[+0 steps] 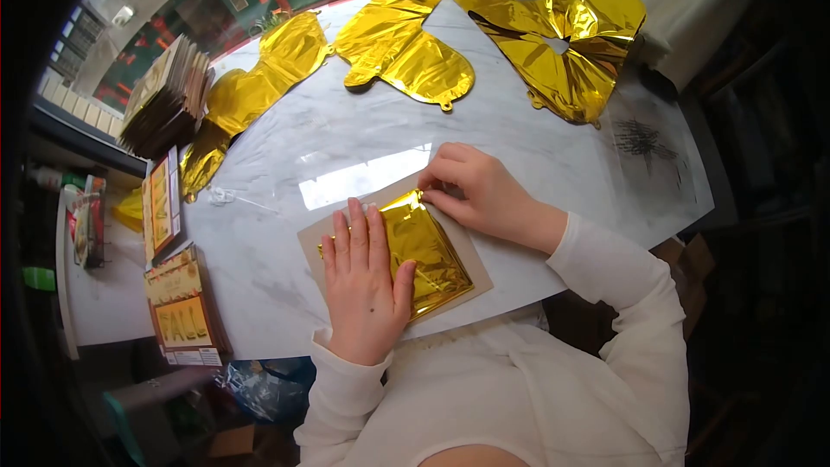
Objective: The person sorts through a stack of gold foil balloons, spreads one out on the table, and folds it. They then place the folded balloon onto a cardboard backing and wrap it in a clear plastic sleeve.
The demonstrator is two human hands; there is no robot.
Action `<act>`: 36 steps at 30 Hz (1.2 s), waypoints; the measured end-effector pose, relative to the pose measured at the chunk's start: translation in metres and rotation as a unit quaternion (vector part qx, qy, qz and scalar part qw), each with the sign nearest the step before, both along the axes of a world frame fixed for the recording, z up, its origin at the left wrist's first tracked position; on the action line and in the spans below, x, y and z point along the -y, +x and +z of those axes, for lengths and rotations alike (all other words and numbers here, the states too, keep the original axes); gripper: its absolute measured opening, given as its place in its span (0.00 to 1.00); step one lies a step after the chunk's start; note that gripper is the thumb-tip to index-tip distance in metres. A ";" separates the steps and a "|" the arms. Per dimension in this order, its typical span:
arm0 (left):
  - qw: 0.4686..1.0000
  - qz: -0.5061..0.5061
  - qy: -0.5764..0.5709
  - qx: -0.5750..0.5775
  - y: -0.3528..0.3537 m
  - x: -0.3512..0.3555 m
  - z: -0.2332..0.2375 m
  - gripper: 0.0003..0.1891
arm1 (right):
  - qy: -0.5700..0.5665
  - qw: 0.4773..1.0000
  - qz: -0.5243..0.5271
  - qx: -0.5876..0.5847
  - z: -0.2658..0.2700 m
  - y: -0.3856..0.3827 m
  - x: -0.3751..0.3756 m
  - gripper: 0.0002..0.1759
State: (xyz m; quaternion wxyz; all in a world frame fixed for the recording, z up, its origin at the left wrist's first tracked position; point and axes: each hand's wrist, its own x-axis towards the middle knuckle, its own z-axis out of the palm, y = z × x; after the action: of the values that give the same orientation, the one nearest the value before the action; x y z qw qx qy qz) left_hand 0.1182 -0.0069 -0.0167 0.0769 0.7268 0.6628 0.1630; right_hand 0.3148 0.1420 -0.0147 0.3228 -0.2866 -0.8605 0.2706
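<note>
A folded gold foil balloon (425,251) lies on a piece of grey-brown cardboard (481,273) near the front edge of the table. My left hand (363,281) rests flat on the foil's left part, fingers stretched out, hiding what is beneath. At the foil's upper right corner, my right hand (471,190) is closed in a pinch, with its thumb and fingertips on the edge. Farther back, unfolded gold foil balloons spread over the table: a narrow one (259,78) at left, a rounded one (415,56) in the middle and a creased one (562,52) at right.
The marbled white table (268,294) carries a stack of flat packs (169,95) at back left. Printed "FALL" packages (183,316) sit at its left edge, below another printed pack (162,199). Black scribble-like strands (644,138) lie at right. A white curtain (683,0) hangs behind.
</note>
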 end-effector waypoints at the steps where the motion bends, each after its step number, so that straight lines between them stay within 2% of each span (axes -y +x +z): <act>1: 1.000 0.001 -0.004 0.000 0.000 0.000 0.000 0.38 | -0.005 1.000 0.005 -0.009 0.000 0.000 0.000 0.06; 9: 1.000 -0.001 -0.002 -0.002 0.001 0.000 0.001 0.37 | 0.001 0.999 0.042 -0.024 -0.001 -0.002 -0.001 0.04; 11: 1.000 -0.001 -0.001 -0.002 0.001 0.000 0.001 0.37 | -0.090 0.995 0.044 -0.026 0.001 -0.002 0.001 0.04; 15: 1.000 -0.001 -0.005 -0.003 0.001 0.000 0.002 0.37 | -0.062 0.996 0.041 -0.040 -0.009 -0.003 0.000 0.05; 17: 1.000 -0.001 -0.003 -0.010 0.002 0.000 0.002 0.37 | -0.113 0.992 -0.003 -0.053 -0.012 -0.008 0.005 0.08; 20: 1.000 0.001 -0.007 -0.007 0.002 0.000 0.003 0.37 | -0.101 0.994 -0.047 0.008 -0.009 -0.015 0.016 0.12; 23: 1.000 0.001 -0.005 -0.009 0.002 0.001 0.003 0.36 | -0.088 0.993 -0.082 0.005 -0.011 -0.018 0.020 0.13; 36: 1.000 -0.001 0.018 -0.018 0.000 0.000 -0.001 0.36 | -0.063 0.990 -0.128 0.020 -0.013 -0.018 0.019 0.09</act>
State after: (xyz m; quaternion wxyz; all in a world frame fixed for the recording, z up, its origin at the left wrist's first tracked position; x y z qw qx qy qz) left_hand 0.1185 -0.0069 -0.0180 0.0524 0.7312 0.6607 0.1615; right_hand 0.2969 0.1225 -0.0273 0.3193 -0.4196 -0.8041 0.2746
